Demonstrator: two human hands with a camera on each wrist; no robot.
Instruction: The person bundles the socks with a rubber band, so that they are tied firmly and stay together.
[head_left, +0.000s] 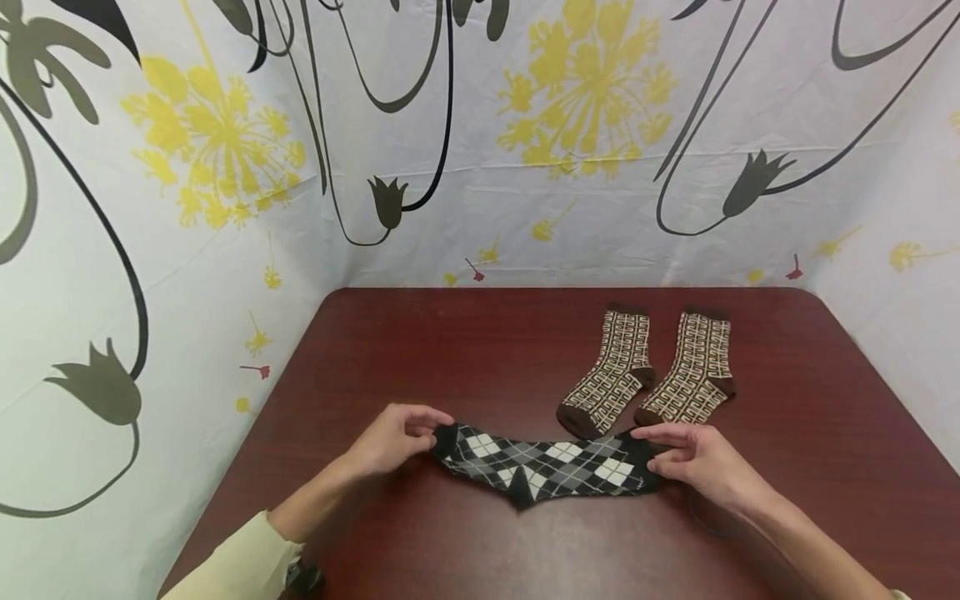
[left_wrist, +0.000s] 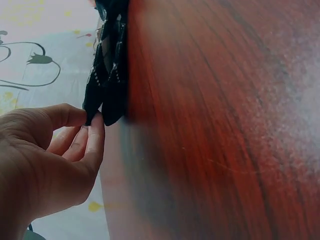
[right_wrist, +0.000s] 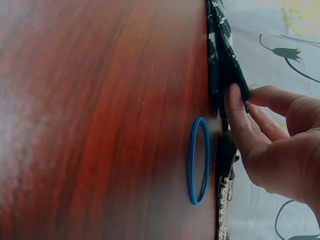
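In the head view, the step in hand seems to be holding the argyle sock (head_left: 555,467) straight between two hands, low at the table (head_left: 360,358). At the left, the left hand (head_left: 386,437) has its thumb and fingers brought narrowly together, pinching the black tip of the sock. For good work, I think this pinch should take all layers of the cloth, because the left wrist view shows at least two, with a gap between; I cannot tell if this is one sock or two laid together. In the middle, the black heel points toward the person, and it would be better to pull lightly and evenly, so that the diamonds lie flat and do not twist. Farther right, the upper edge of the sock meets the toe of the left patterned sock (head_left: 618,358), so a careful hand should not drag that one; the right patterned sock (head_left: 693,367) lies just beside it. At the right, the right hand (head_left: 701,467) also makes a narrow pinch, holding the other black end. The right wrist view shows a blue band (right_wrist: 192,165) near this hand, on the table, and the fingers should avoid catching it
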